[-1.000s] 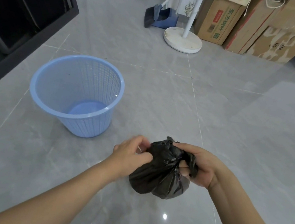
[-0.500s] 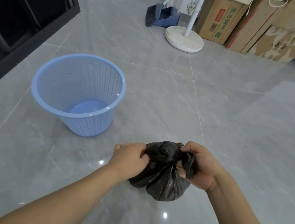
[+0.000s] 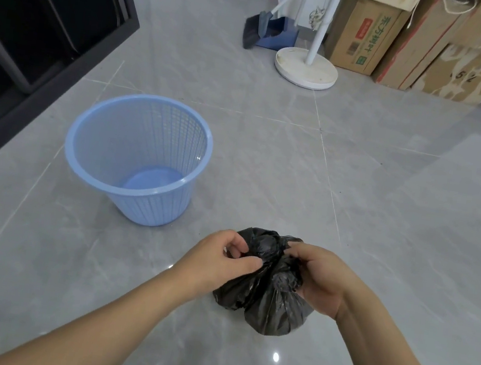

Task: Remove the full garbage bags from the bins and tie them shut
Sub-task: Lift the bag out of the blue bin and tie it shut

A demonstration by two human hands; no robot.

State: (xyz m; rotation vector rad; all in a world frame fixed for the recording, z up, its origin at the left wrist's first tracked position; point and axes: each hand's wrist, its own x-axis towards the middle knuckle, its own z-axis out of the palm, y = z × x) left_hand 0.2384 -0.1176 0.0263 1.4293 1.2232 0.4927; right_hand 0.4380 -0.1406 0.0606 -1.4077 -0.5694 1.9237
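Blue bin point(image 3: 136, 158) at ten o'clock on floor point(image 3: 382, 217), no bag in it. Step in hand: tying. Left hand point(image 3: 219, 261) fingers pinching gathered neck of black garbage bag point(image 3: 271, 304) at six o'clock; right hand point(image 3: 317, 273) fingers curled round other strand. Bag seems to rest on floor, contact hard to confirm. Next move likely calls for pulling strands apart to cinch the knot. Knot itself mostly hidden between the hands; boxes point(image 3: 413, 42) at one o'clock cut off.

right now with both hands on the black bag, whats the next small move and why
Probably pull the gathered ends apart to cinch the knot: the left hand and right hand each pinch bunched plastic at the neck of the black bag, already out of the blue bin.
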